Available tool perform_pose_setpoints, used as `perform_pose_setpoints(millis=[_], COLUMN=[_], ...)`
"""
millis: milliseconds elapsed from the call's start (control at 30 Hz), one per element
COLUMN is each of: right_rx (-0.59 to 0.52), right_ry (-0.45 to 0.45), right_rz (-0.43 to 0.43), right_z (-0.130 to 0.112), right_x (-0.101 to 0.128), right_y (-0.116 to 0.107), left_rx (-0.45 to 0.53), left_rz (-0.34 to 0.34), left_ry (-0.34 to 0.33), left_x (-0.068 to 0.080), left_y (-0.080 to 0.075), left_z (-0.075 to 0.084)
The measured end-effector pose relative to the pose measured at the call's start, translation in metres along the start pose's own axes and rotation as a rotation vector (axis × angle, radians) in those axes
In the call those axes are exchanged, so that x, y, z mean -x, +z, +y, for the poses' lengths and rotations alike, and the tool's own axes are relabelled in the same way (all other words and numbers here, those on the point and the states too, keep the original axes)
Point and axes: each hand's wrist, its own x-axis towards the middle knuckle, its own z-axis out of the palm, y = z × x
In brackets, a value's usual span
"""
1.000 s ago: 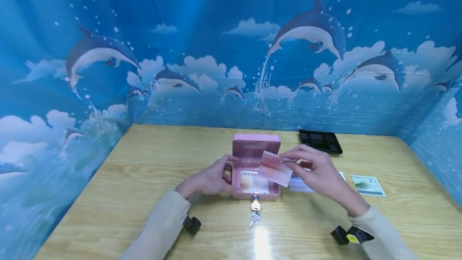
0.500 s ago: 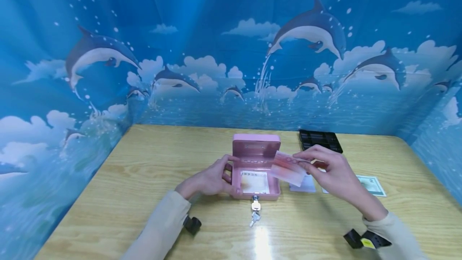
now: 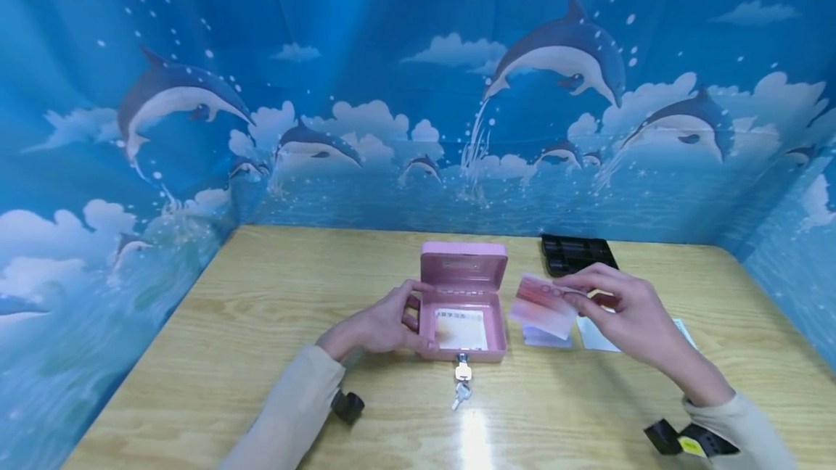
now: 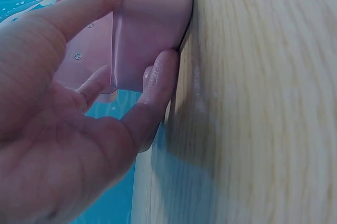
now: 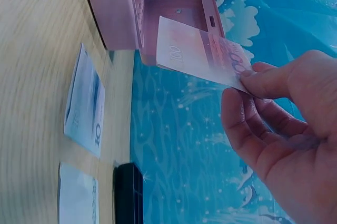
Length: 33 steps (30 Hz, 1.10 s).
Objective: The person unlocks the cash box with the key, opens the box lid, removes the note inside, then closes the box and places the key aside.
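Observation:
A pink cash box [image 3: 464,248] stands on the table with its lid up and a pale banknote [image 3: 461,329] lying flat inside. My left hand [image 3: 385,321] holds the box's left side; in the left wrist view the thumb and fingers span the pink wall [image 4: 152,18]. Between thumb and fingertips, my right hand [image 3: 623,314] pinches a red banknote [image 3: 545,307] by one edge, to the right of the box. That note is marked 100 in the right wrist view, where it overlaps the raised lid [image 5: 163,8]. Keys [image 3: 462,379] hang from the box's front lock.
Right of the box lie a blue-purple banknote [image 3: 547,339], a pale note [image 3: 596,336] and a green note [image 3: 686,332] mostly hidden by my right hand. A black compartment tray [image 3: 552,267] sits behind them. A dolphin-print curtain [image 3: 366,187] borders the table's back edge.
My right hand has carried the red banknote rightward, from over the box to beside it, above the blue-purple note. My left hand has stayed on the box.

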Motion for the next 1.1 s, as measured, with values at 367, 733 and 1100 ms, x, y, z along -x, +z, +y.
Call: perform_pose_setpoints(millis=[367,733,1100], right_rx=[0.035,0.103,0.138], right_ry=[0.074,0.109,0.140], right_rz=[0.014,0.052,0.107], right_z=[0.011,0.031,0.055], right_x=[0.014,0.034,0.054], right_y=[-0.020,-0.038,-0.057], left_rx=[-0.009,-0.005,-0.011], left_rz=[0.007,0.005,0.007], left_ry=[0.003,0.002,0.004], left_x=[-0.001,0.001,0.002], left_y=[0.000,0.000,0.000], left_z=[-0.001,0.000,-0.001])
